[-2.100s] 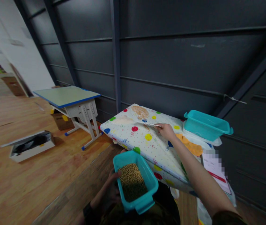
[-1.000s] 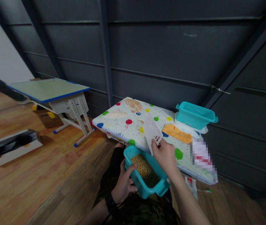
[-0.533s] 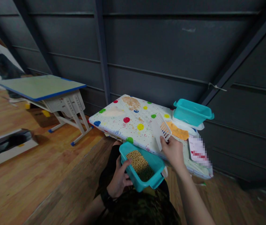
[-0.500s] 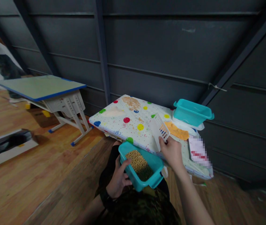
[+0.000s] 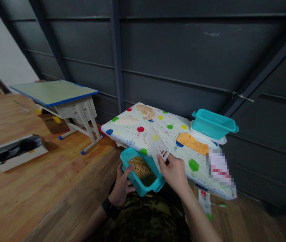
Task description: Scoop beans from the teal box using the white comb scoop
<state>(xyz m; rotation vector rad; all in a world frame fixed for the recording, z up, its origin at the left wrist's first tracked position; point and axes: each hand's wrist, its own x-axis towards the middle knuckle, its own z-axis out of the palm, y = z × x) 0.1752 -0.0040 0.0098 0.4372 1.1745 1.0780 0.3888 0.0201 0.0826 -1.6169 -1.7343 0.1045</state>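
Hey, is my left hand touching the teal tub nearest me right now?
Touching. The head view shows the left hand gripping the near teal tub, its thumb over the rim.

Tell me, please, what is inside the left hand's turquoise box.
The turquoise box holds tan beans, with dark green grains toward its near end. Whatever lies beneath them is covered from view.

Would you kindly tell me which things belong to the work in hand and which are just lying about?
Seemingly in use:
teal tub of beans, held by the left hand
white slotted scoop, held by the right hand
perhaps tan heap

Apparently lying about:
orange cloth
other teal tub
green-topped desk
open white box
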